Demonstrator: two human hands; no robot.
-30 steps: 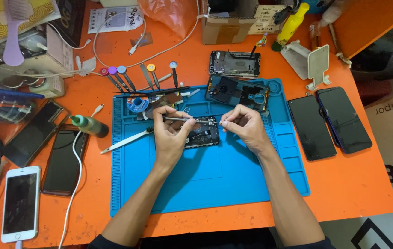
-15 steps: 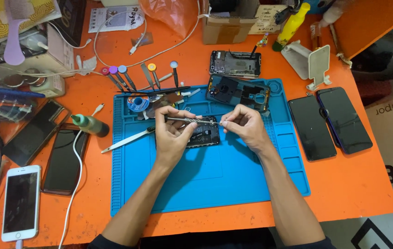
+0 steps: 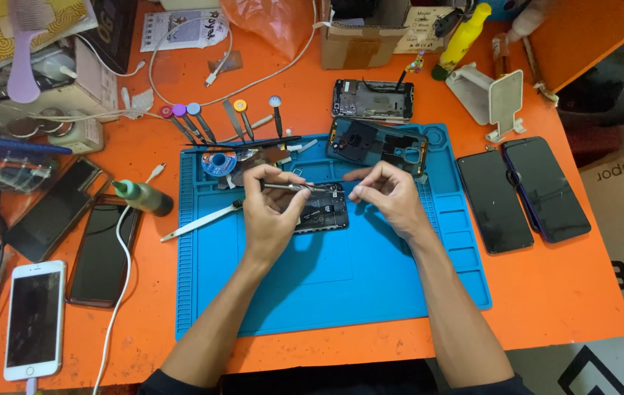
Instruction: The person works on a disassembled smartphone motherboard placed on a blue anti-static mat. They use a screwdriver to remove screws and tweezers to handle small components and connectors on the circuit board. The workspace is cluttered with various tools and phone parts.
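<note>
Both hands over the opened phone (image 3: 323, 208) (long axis upright): left hand (image 3: 271, 212) pinches tweezers (image 3: 290, 188) w/ tips pointing right, right hand (image 3: 385, 194) loosely curled, empty afaict.

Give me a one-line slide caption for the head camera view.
Left hand holds tweezers over an opened phone on a blue mat; right hand steadies it.

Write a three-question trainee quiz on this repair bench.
1. True or false: the left hand holds a thin metal tool.
2. What lies under both hands? A) wooden tray B) blue mat C) white towel
3. How many dark phones lie side by side on the orange table, on the right hand side of the mat?
Key: 1 true; 2 B; 3 two.
</note>
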